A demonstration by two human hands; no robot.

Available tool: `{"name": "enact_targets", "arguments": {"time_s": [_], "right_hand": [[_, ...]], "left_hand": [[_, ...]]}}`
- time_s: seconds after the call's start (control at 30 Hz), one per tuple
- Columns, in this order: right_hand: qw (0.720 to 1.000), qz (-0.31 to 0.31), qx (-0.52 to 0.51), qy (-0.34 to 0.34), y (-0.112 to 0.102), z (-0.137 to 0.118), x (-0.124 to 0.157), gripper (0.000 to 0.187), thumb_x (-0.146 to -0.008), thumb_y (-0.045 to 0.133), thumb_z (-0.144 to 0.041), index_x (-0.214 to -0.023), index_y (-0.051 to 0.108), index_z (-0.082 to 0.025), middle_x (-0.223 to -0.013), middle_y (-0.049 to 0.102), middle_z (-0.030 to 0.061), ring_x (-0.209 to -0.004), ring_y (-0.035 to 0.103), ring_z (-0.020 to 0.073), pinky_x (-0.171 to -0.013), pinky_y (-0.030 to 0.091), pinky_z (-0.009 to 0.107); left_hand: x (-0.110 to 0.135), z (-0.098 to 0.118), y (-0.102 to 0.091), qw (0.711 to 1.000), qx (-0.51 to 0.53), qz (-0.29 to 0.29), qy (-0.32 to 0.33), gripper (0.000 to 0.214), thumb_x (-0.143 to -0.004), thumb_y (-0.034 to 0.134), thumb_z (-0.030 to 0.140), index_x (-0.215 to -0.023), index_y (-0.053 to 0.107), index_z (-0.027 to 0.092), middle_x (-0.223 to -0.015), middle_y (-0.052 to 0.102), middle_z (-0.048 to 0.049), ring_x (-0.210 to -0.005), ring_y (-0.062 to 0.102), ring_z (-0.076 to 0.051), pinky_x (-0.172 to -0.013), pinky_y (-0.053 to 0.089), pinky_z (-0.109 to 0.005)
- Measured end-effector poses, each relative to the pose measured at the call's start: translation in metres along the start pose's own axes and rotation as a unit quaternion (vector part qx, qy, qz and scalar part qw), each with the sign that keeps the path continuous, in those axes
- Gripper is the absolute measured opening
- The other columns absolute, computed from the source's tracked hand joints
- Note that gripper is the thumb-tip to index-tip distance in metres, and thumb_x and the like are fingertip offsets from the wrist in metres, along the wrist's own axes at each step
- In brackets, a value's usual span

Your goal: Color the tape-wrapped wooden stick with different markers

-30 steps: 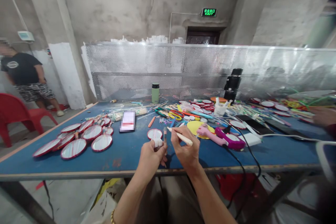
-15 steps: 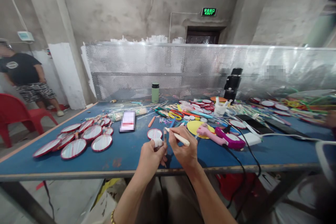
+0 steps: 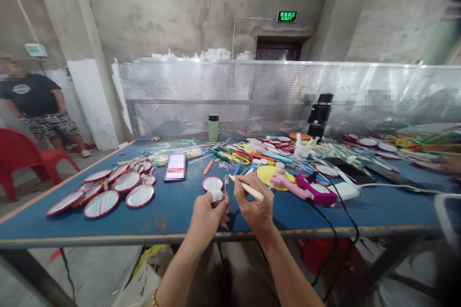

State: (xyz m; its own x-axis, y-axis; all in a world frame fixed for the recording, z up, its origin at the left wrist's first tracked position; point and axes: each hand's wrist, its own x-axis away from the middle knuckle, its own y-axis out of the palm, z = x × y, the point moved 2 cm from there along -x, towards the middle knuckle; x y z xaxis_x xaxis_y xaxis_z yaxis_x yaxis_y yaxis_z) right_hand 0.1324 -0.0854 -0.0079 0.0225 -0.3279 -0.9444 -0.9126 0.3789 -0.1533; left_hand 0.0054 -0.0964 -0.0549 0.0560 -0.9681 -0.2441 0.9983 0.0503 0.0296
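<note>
My left hand (image 3: 207, 213) is closed around a thin upright stick (image 3: 226, 186) near the front edge of the blue table (image 3: 173, 211), with a white wad (image 3: 216, 195) pinched at its fingertips. My right hand (image 3: 254, 206) grips a cream pen-like tool (image 3: 247, 188) whose tip points left and meets the top of the stick. A small round red-rimmed mirror (image 3: 212, 183) lies just beyond the two hands.
Several round red-rimmed mirrors (image 3: 108, 189) lie at the left. A pink glue gun (image 3: 302, 187) with black cables, a phone (image 3: 175, 166), a green bottle (image 3: 213, 127), scissors and craft bits crowd the middle and right. A person (image 3: 34, 103) stands far left by a red chair (image 3: 18, 156).
The tool's tip has wavered slightly against the stick; both hands stay in the same spot. The person at far left has shifted a little.
</note>
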Motion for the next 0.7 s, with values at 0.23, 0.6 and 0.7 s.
{"name": "enact_targets", "arguments": {"time_s": [0.23, 0.6, 0.7], "right_hand": [[1.000, -0.012, -0.001, 0.005, 0.0003, -0.0009, 0.0005, 0.012, -0.086, 0.054, -0.013, -0.088, 0.064, -0.020, -0.073, 0.062, 0.0013, -0.059, 0.054, 0.0115, -0.057, 0.047, 0.025], [1.000, 0.003, 0.001, 0.002, 0.0001, -0.0005, 0.0004, 0.010, -0.085, 0.056, -0.012, -0.087, 0.063, -0.019, -0.072, 0.060, 0.0004, -0.058, 0.053, 0.0108, -0.056, 0.046, 0.024], [1.000, -0.015, -0.005, -0.004, 0.0006, -0.0011, 0.0005, 0.011, -0.084, 0.056, -0.010, -0.088, 0.062, -0.019, -0.074, 0.060, 0.0006, -0.060, 0.054, 0.0103, -0.057, 0.046, 0.023]], "left_hand": [[-0.0005, -0.0002, -0.0002, 1.000, -0.002, 0.000, -0.001, 0.028, -0.076, 0.067, 0.041, -0.068, 0.062, 0.014, -0.042, 0.057, 0.0017, -0.033, 0.050, -0.010, -0.035, 0.039, -0.018], [0.0009, 0.0052, 0.0011, 1.000, 0.002, 0.003, -0.006, 0.025, -0.074, 0.067, 0.037, -0.065, 0.059, 0.015, -0.042, 0.056, 0.0021, -0.032, 0.048, -0.010, -0.035, 0.038, -0.018], [0.0014, 0.0071, 0.0012, 1.000, 0.004, 0.001, -0.007, 0.024, -0.075, 0.066, 0.037, -0.067, 0.060, 0.014, -0.042, 0.056, 0.0025, -0.033, 0.049, -0.010, -0.036, 0.040, -0.019]]}}
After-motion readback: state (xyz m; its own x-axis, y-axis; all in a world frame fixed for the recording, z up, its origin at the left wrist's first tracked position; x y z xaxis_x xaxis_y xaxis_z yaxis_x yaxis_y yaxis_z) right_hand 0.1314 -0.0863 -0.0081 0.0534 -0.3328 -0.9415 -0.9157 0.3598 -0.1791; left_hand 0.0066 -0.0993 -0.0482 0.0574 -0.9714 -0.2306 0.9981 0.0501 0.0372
